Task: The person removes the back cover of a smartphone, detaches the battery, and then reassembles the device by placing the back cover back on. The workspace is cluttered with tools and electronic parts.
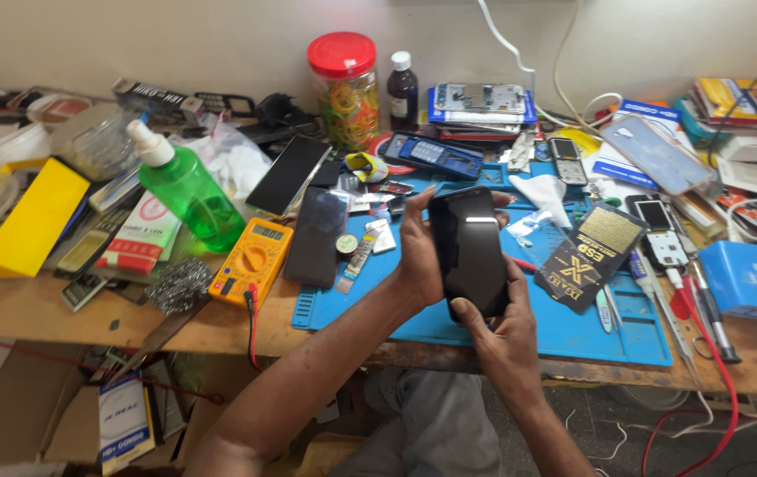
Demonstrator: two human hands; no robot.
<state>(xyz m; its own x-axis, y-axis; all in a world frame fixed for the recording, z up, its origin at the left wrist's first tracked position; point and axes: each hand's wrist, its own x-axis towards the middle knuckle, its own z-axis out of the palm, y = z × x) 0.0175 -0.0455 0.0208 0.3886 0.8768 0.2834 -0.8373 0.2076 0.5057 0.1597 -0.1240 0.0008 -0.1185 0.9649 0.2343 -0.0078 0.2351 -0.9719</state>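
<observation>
Cluttered wooden bench running the full width, wall behind. Blue mat spread over the middle-right of it. Yellow box tilted at the far left edge. Green spray bottle lying angled left of centre, white nozzle pointing up-left. Jar with a red lid standing at the back, dark bottle just beside it on the right.

Phone held up above the mat, dead centre, upright-ish, dark glass facing the camera with a streak of glare across it. Left hand wrapped round the left edge, thumb side to the front, fingers behind and peeking out at the top right. Right hand gripping the bottom end from below, thumb lying on the lower glass. So both hands closed on it, nothing loose.

Yellow multimeter flat on the bench left of the mat, red lead trailing off the front edge. Second dark phone lying between the multimeter and the held one. Black pouch on the mat to the right. Blue box at the far right. Steel wool just left of the multimeter. Tweezers and red-handled tools lined up along the mat's right edge.
</observation>
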